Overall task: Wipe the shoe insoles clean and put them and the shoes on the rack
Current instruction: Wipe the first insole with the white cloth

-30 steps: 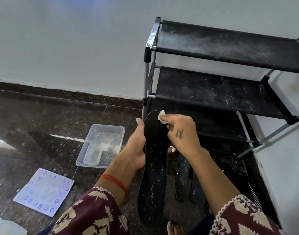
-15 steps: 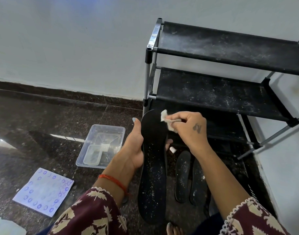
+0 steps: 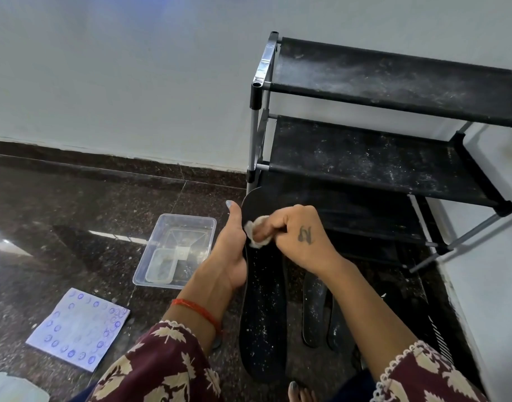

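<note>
Dark speckled floor [image 3: 74, 221] with clear tub [image 3: 176, 250], patterned cloth [image 3: 77, 329], two insoles [image 3: 315, 309], dusty rack [image 3: 379, 158]

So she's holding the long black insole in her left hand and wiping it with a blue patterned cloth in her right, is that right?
Not quite. The head view shows the right hand wiping with a small white wad, not the blue patterned cloth, which lies on the floor. The left hand does hold the long black insole.

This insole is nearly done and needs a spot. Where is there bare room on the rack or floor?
Top shelf and middle shelf are bare, though dusty. Floor between the plastic tub and the wall is open. It is crowded below the rack, where two more insoles lie beside the held insole.
</note>
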A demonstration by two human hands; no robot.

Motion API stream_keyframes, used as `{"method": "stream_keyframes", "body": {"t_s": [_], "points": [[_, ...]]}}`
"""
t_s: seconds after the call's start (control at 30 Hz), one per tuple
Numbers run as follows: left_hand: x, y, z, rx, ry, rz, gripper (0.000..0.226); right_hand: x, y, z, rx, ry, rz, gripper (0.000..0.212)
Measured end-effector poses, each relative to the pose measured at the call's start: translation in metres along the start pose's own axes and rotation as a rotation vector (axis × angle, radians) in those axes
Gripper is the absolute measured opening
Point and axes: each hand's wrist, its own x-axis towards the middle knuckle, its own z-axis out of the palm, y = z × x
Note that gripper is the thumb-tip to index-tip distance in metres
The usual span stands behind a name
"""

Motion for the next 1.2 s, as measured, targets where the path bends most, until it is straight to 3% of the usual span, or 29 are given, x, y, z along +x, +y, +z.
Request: {"method": "stream_keyframes", "body": {"t_s": [0.07, 0.13, 0.2, 0.27, 0.4, 0.63, 0.73, 0.9, 1.07, 1.2], "points": [[-0.001, 0.000, 0.001, 0.022, -0.001, -0.015, 0.081, -0.001, 0.010, -0.005, -0.111, 0.000, 0.095, 0.031], [-0.002, 0.000, 0.002, 0.029, 0.002, -0.015, 0.080, -0.002, 0.018, -0.009, -0.150, 0.136, 0.196, 0.029], [-0.001, 0.000, 0.003, 0.035, -0.006, -0.009, 0.081, -0.001, 0.021, -0.010, -0.180, 0.351, 0.190, 0.031], [-0.002, -0.001, 0.004, 0.050, -0.009, -0.007, 0.081, 0.000, 0.019, -0.009, -0.189, 0.443, 0.117, 0.035], [-0.001, -0.004, 0.003, 0.072, -0.001, -0.010, 0.083, 0.001, 0.015, 0.000, -0.243, 0.266, 0.048, 0.043], [-0.003, -0.001, 0.003, 0.027, 0.058, 0.002, 0.082, -0.001, 0.010, -0.009, -0.233, 0.136, 0.291, 0.031], [-0.003, 0.000, 0.002, 0.042, 0.073, -0.004, 0.081, 0.000, 0.012, -0.013, -0.183, 0.156, 0.316, 0.019], [-0.001, 0.000, 0.005, 0.032, 0.082, -0.001, 0.079, 0.002, 0.013, -0.019, -0.061, 0.419, 0.277, 0.021], [-0.002, -0.002, 0.006, 0.046, 0.095, 0.024, 0.075, 0.001, 0.014, -0.004, -0.210, 0.215, 0.230, 0.030], [0.000, 0.001, 0.000, 0.081, 0.124, 0.044, 0.078, 0.001, 0.010, -0.011, -0.136, 0.141, 0.299, 0.027]]}}
